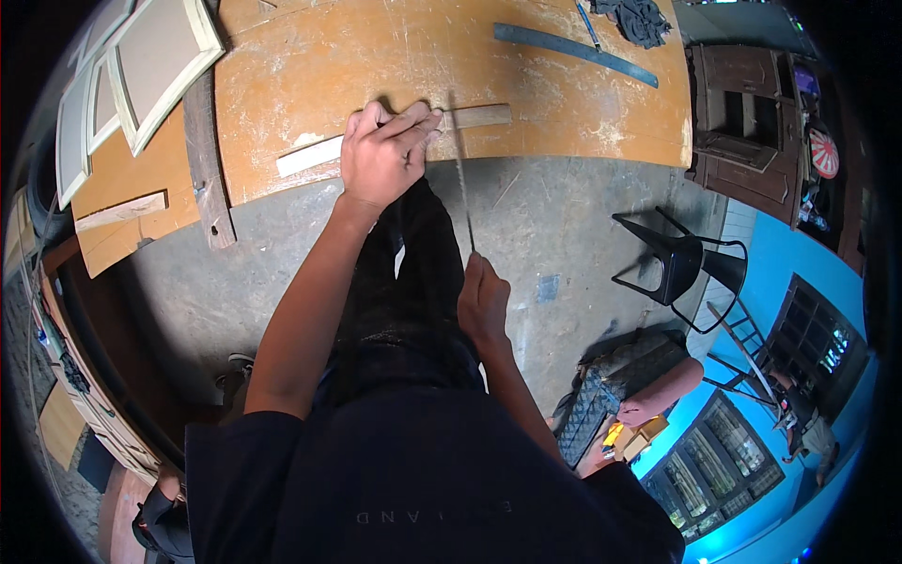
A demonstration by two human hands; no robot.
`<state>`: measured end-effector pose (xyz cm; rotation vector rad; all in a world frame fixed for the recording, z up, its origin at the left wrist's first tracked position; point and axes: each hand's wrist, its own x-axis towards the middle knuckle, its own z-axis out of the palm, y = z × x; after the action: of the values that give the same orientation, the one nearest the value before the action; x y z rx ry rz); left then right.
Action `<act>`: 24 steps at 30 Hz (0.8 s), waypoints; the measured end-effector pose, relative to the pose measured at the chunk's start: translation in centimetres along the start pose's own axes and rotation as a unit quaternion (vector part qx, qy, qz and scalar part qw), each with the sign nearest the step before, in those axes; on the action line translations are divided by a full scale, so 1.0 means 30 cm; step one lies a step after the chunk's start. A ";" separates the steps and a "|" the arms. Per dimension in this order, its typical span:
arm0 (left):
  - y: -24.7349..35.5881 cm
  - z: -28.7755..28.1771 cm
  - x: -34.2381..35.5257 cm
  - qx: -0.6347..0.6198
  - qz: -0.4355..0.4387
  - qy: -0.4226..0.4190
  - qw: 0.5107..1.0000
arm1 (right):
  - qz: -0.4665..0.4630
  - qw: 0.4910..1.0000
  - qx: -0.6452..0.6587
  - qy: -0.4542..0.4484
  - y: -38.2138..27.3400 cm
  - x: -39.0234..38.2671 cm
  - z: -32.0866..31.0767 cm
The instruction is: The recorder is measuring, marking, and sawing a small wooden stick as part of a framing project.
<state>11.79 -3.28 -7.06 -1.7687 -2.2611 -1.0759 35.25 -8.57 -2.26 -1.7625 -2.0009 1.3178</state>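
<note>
Your left hand (383, 155) presses flat, fingers together, on a narrow wooden strip (395, 136) lying along the near edge of the orange table (526, 85); this grip clamps rather than pinches. Your right hand (484, 301) is closed around the handle end of a thin saw blade (460, 179), which runs up from the hand and crosses the strip just beside your left fingertips.

Risk, judged: the blade sits very close to those fingers; a jump out of the cut could reach them. The strip's right end, beyond the blade, is unsupported by any hand, so it may shift or splinter.

Pose: left forearm reaches straight forward, wrist bent down onto the wood. Right arm stays low and bent, hand well below the table edge, over the grey floor (564, 216).

Beyond: 1 long metal ruler (575, 54), a dark cloth (639, 19), pale frames (141, 66) at the far left.
</note>
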 end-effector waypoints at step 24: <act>0.022 0.007 0.011 -0.002 -0.030 -0.013 0.999 | -0.096 0.994 -0.008 0.046 -0.112 0.307 0.111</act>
<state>12.32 -2.83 -6.75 -1.7377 -2.3435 -1.0749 28.08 -1.95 -5.70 -1.5605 -2.0755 1.1425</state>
